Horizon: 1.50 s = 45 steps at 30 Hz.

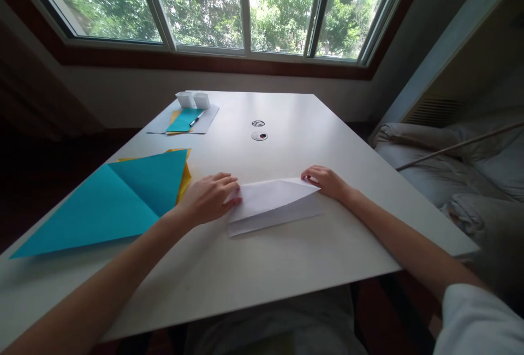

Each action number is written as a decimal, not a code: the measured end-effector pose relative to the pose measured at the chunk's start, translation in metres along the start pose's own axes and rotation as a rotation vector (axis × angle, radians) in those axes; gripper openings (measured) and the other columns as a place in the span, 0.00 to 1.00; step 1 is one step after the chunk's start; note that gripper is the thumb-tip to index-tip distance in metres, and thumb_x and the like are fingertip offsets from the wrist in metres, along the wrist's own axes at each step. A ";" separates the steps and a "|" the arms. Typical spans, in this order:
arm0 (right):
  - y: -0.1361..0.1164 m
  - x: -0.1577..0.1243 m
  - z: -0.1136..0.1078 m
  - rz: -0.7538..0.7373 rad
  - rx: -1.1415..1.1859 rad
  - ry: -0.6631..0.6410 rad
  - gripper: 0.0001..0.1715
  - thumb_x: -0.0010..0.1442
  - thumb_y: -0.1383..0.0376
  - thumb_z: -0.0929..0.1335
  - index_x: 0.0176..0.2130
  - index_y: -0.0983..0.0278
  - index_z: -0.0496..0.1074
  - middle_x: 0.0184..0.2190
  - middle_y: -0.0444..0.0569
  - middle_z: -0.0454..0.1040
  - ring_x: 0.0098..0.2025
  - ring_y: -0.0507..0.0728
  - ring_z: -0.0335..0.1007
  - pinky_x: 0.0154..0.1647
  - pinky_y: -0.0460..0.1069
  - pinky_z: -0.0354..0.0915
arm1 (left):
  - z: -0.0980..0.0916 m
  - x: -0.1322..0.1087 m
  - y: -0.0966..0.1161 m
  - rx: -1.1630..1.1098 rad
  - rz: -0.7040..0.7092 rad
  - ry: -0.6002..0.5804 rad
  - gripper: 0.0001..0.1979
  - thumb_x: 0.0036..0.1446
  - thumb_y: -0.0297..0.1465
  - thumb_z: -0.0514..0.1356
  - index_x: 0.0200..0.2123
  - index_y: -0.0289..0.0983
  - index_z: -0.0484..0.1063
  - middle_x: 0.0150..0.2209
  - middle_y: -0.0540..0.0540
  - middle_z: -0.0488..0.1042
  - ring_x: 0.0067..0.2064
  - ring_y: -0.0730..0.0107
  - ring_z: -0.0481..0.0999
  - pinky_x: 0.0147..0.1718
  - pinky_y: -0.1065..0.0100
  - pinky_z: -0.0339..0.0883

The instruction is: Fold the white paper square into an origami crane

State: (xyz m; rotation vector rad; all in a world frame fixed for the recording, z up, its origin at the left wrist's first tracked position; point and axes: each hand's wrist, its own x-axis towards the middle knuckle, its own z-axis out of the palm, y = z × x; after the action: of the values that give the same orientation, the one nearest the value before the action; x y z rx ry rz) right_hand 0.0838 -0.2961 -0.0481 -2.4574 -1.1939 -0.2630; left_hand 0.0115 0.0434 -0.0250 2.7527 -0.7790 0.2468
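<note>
Fingers [233, 186] of the left hand [206, 199] and right hand [329, 181] lightly hold the white paper [268, 199] at its ends; match edges before creasing.

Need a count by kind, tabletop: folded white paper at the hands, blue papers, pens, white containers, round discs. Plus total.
Folded white paper, touched by left hand and right hand: 1
Blue papers: 2
Pen: 1
White containers: 2
Round discs: 2
Total: 8
</note>
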 end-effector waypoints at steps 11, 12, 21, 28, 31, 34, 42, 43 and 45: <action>-0.010 -0.007 -0.016 -0.035 -0.035 -0.052 0.16 0.58 0.69 0.61 0.45 0.60 0.69 0.50 0.52 0.67 0.50 0.59 0.64 0.50 0.56 0.62 | 0.004 -0.022 0.027 0.120 0.267 -0.183 0.22 0.58 0.41 0.52 0.55 0.45 0.62 0.57 0.39 0.62 0.56 0.53 0.62 0.50 0.54 0.60; -0.016 -0.009 -0.022 -0.020 -0.011 -0.040 0.17 0.59 0.69 0.60 0.48 0.59 0.68 0.53 0.53 0.65 0.52 0.59 0.63 0.50 0.56 0.63 | 0.003 -0.024 0.028 0.106 0.260 -0.184 0.26 0.55 0.45 0.53 0.55 0.44 0.62 0.57 0.39 0.61 0.56 0.51 0.62 0.50 0.54 0.60; -0.065 -0.014 -0.027 -0.209 0.038 -0.263 0.33 0.50 0.52 0.69 0.54 0.58 0.64 0.57 0.53 0.61 0.59 0.62 0.55 0.57 0.58 0.54 | 0.002 -0.024 0.028 0.074 0.263 -0.182 0.23 0.55 0.44 0.54 0.53 0.43 0.65 0.54 0.39 0.66 0.55 0.51 0.64 0.49 0.54 0.62; -0.054 -0.012 -0.013 -0.184 0.079 -0.278 0.24 0.55 0.57 0.67 0.50 0.61 0.68 0.54 0.55 0.65 0.56 0.60 0.59 0.55 0.56 0.58 | 0.003 -0.024 0.032 0.071 0.380 -0.081 0.13 0.59 0.34 0.50 0.44 0.41 0.70 0.44 0.42 0.73 0.44 0.64 0.72 0.45 0.64 0.65; -0.054 -0.012 -0.013 -0.177 0.086 -0.275 0.23 0.56 0.56 0.66 0.50 0.61 0.68 0.54 0.55 0.66 0.56 0.60 0.60 0.55 0.56 0.59 | 0.006 -0.026 0.033 0.093 0.372 -0.052 0.11 0.60 0.31 0.49 0.40 0.40 0.70 0.37 0.43 0.73 0.37 0.68 0.74 0.38 0.68 0.67; -0.055 -0.011 -0.012 -0.180 0.062 -0.261 0.25 0.55 0.54 0.66 0.50 0.61 0.68 0.53 0.54 0.66 0.56 0.61 0.60 0.54 0.56 0.59 | 0.007 -0.027 0.032 0.124 0.334 -0.040 0.12 0.60 0.28 0.48 0.38 0.39 0.71 0.31 0.45 0.74 0.33 0.70 0.73 0.33 0.70 0.66; -0.062 -0.013 -0.022 -0.012 0.229 -0.009 0.14 0.60 0.59 0.62 0.44 0.58 0.72 0.43 0.49 0.74 0.45 0.57 0.69 0.48 0.52 0.64 | -0.012 -0.024 0.021 -0.079 0.032 0.149 0.13 0.59 0.36 0.50 0.38 0.40 0.73 0.35 0.46 0.77 0.34 0.67 0.75 0.35 0.69 0.66; -0.062 -0.014 -0.023 0.065 0.283 0.050 0.14 0.60 0.58 0.63 0.43 0.58 0.73 0.41 0.49 0.74 0.43 0.56 0.70 0.46 0.51 0.65 | -0.015 -0.024 0.020 -0.145 -0.012 0.163 0.13 0.58 0.37 0.51 0.38 0.40 0.73 0.36 0.46 0.77 0.35 0.66 0.75 0.34 0.70 0.66; -0.062 -0.014 -0.022 0.229 0.418 0.170 0.15 0.57 0.56 0.64 0.40 0.59 0.73 0.37 0.49 0.75 0.39 0.56 0.71 0.40 0.50 0.68 | -0.023 -0.023 0.021 -0.298 -0.114 0.208 0.14 0.57 0.40 0.52 0.37 0.40 0.74 0.35 0.46 0.77 0.34 0.65 0.75 0.32 0.70 0.67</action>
State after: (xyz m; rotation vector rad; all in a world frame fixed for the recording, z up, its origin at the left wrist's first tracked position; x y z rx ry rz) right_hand 0.0265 -0.2807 -0.0164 -2.1303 -0.7932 -0.1353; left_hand -0.0211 0.0440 -0.0045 2.4330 -0.5522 0.3560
